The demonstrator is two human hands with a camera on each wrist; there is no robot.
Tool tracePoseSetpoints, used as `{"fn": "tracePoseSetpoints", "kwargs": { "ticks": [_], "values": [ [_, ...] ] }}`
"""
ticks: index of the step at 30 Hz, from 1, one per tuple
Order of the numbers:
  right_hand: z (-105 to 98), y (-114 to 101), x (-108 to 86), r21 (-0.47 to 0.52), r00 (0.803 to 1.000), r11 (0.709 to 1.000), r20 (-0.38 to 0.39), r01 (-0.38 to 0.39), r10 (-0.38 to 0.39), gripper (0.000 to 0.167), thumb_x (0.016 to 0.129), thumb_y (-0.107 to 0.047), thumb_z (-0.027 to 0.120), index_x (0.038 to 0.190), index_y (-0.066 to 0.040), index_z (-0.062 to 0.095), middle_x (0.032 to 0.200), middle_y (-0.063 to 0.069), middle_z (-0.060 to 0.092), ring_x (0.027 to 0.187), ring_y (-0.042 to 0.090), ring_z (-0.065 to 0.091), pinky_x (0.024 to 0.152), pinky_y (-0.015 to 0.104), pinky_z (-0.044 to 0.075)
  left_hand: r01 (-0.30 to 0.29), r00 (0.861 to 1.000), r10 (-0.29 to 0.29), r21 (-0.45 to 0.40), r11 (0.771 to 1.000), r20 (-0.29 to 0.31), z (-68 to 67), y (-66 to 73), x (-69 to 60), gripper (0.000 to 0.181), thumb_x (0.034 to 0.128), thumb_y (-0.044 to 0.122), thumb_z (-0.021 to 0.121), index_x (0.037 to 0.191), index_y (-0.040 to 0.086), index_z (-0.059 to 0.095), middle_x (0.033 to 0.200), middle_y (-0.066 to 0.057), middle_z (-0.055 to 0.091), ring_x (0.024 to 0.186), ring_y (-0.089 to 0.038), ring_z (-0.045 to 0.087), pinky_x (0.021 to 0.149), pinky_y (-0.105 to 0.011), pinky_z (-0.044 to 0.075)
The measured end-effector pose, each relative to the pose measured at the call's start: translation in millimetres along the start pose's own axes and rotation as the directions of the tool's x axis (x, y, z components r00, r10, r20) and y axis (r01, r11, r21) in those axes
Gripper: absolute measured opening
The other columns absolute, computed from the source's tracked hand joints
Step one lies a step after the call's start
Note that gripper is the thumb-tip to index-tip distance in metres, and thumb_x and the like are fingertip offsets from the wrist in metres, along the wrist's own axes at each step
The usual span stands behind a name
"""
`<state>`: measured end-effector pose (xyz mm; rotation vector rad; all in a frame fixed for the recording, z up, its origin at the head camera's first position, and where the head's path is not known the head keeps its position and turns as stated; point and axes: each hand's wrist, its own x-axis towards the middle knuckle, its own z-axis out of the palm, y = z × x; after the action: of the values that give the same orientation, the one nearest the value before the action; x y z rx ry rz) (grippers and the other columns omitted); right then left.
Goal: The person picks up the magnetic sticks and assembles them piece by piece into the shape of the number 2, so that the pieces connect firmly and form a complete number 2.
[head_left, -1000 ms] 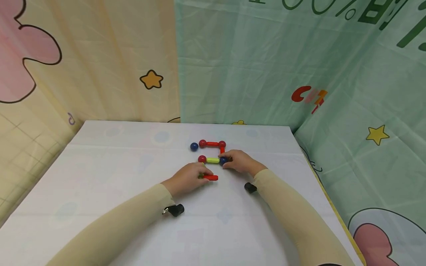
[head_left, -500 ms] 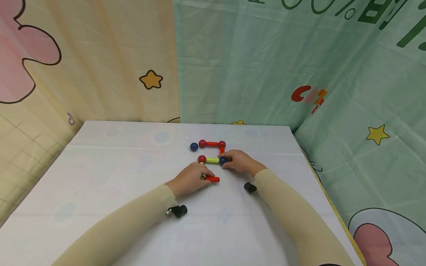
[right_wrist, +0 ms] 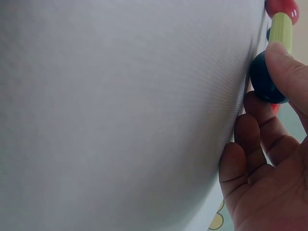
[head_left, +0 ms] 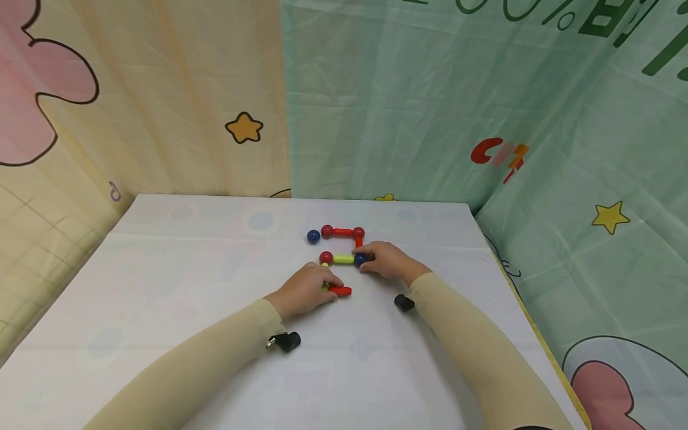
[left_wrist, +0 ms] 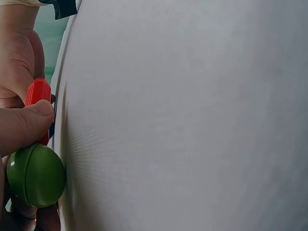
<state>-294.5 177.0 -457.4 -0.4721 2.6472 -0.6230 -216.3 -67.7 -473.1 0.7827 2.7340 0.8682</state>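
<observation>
In the head view, my left hand pinches a red stick at its left end. A green ball joins that end, between thumb and fingers in the left wrist view. My right hand holds a dark blue ball between thumb and fingers. From this ball a yellow-green stick runs left to a red ball. Another red stick leads back to a second red ball. Below the nearer left red ball, a short bit of yellow-green shows; my left hand hides the rest.
At the back of the chain, a red stick ends in another red ball. A separate blue ball lies just left of it. All rest on a white-covered table, with printed curtains behind and to the right.
My left hand has shifted slightly, right and then a little back left, and the red stick in it sits a bit nearer to me. The right hand and the other pieces have stayed put.
</observation>
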Motion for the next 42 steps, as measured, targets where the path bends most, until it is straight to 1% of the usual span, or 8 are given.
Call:
{"fn": "tracePoseSetpoints", "kwargs": {
  "ticks": [5,13,20,25,29,34,42],
  "values": [
    [-0.8,-1.5,-1.2,0.009,1.000,1.000,-0.001,-0.004,0.004,0.050,0.098,-0.025,0.077,0.146,-0.028,0.064,0.142,0.009,0.063,0.126,0.026,0.057,0.113,0.046,0.048,0.003,1.000,-0.003,-0.006,1.000,-0.005,1.0,-1.1,0.2,0.027,0.0919,0.025,0.083,0.119,0.022,0.082,0.109,0.009,0.077,0.107,-0.014,0.058,0.097,-0.035,0.048],
    [-0.8,-2.8,-1.3,0.009,1.000,1.000,0.004,-0.007,0.007,0.050,0.098,-0.025,0.077,0.146,-0.027,0.064,0.143,0.009,0.063,0.128,0.026,0.057,0.115,0.046,0.047,0.004,1.000,-0.004,-0.020,1.000,0.002,0.3,-1.4,-0.4,0.029,0.0911,0.027,0.084,0.119,0.022,0.081,0.107,0.010,0.076,0.107,-0.014,0.058,0.099,-0.036,0.048],
    [-0.7,-2.3,-1.4,-0.001,1.000,1.000,0.004,-0.004,0.004,0.050,0.098,-0.026,0.077,0.146,-0.027,0.064,0.143,0.009,0.063,0.128,0.026,0.057,0.114,0.046,0.047,0.002,1.000,-0.002,-0.027,1.000,0.002,-0.7,-1.2,-0.6,0.030,0.0907,0.028,0.085,0.119,0.021,0.081,0.107,0.010,0.076,0.107,-0.014,0.058,0.100,-0.037,0.048],
    [-0.8,-2.2,-1.4,-0.009,1.000,1.000,0.003,0.000,0.001,0.050,0.098,-0.026,0.076,0.147,-0.027,0.064,0.142,0.009,0.063,0.127,0.026,0.057,0.114,0.046,0.048,0.010,1.000,-0.010,-0.041,0.999,0.000,-0.7,-1.5,-1.1,0.029,0.0905,0.028,0.085,0.119,0.021,0.081,0.106,0.010,0.076,0.108,-0.014,0.059,0.101,-0.037,0.048],
    [-0.3,-1.6,-0.5,-0.016,1.000,1.000,0.003,-0.003,0.003,0.050,0.098,-0.026,0.076,0.147,-0.028,0.063,0.141,0.009,0.063,0.126,0.026,0.057,0.113,0.045,0.048,0.015,1.000,-0.015,-0.042,0.999,0.000,-0.4,-1.5,-1.1,0.029,0.0903,0.028,0.085,0.119,0.021,0.081,0.106,0.011,0.076,0.109,-0.015,0.058,0.100,-0.036,0.048],
    [0.0,-1.1,-0.3,-0.013,1.000,1.000,0.002,-0.001,0.001,0.049,0.099,-0.026,0.076,0.147,-0.028,0.064,0.143,0.008,0.063,0.128,0.026,0.057,0.114,0.045,0.047,0.009,1.000,-0.009,-0.037,0.999,-0.001,-0.5,-0.8,-1.5,0.028,0.0903,0.029,0.085,0.118,0.022,0.082,0.106,0.011,0.077,0.108,-0.014,0.059,0.102,-0.036,0.047],
    [-0.4,-1.6,-1.2,-0.014,1.000,1.000,0.001,0.005,-0.005,0.050,0.098,-0.026,0.076,0.146,-0.027,0.064,0.142,0.008,0.063,0.128,0.025,0.057,0.114,0.045,0.048,0.026,1.000,-0.026,-0.045,0.999,0.003,-0.8,-0.5,-1.9,0.028,0.0905,0.029,0.085,0.117,0.023,0.082,0.106,0.012,0.076,0.107,-0.014,0.057,0.097,-0.035,0.049]
  ]
}}
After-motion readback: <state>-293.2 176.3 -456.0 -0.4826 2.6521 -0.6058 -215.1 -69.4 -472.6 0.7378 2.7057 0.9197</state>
